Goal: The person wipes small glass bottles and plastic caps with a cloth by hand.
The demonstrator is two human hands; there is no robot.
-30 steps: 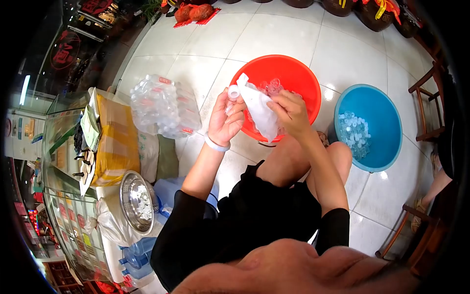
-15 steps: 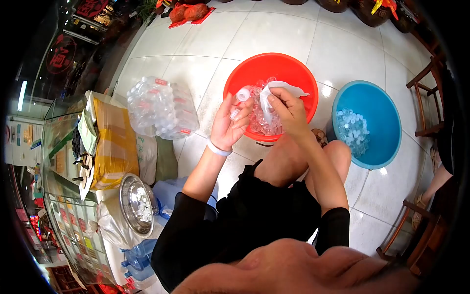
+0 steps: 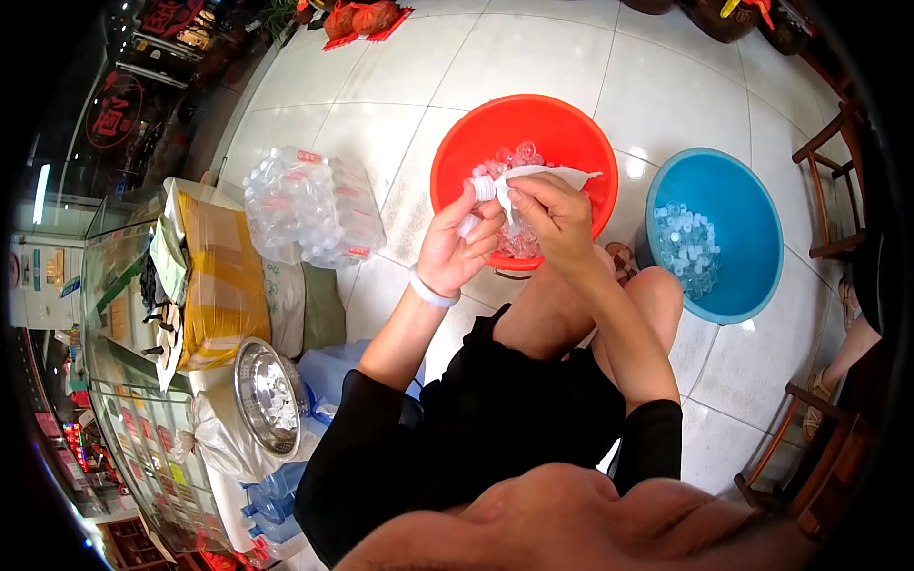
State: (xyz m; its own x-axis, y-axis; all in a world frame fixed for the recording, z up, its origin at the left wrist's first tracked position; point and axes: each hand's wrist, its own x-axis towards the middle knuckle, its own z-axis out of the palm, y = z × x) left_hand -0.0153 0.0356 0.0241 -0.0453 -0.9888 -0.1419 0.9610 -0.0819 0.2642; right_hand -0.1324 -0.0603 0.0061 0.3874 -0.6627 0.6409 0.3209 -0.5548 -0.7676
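The left hand (image 3: 457, 252) pinches a small ridged white piece (image 3: 484, 188) between thumb and fingertips, holding it up over the near left edge of the red tub (image 3: 455, 124). A second pale bit (image 3: 467, 225) shows between the curled fingers below — mostly covered, so whether it is separate or part of the same piece is hard to tell. The right hand (image 3: 554, 217) has its fingers pressed together on a white cloth (image 3: 521, 172), whose near end meets the ridged piece; where exactly they touch is hidden behind the fingertips. The cloth's other end sticks out to the right over the tub.

Hands and cloth block part of the clear pieces (image 3: 522, 152) heaped in the tub, and their shapes blur together. To the right stands a blue tub (image 3: 757, 228) with whitish and clear pieces (image 3: 689, 249) gathered on its near left side. On the left are a plastic-wrapped pack of bottles (image 3: 309, 205), a taped box (image 3: 224, 285) and a metal bowl (image 3: 248, 419) holding small white pieces (image 3: 279, 404), too small to identify. Dark jars (image 3: 716, 21) are cut off at the top; at the right, a wooden stool (image 3: 826, 195) and another person's leg (image 3: 850, 350) fade into the dark rim — only partly visible.
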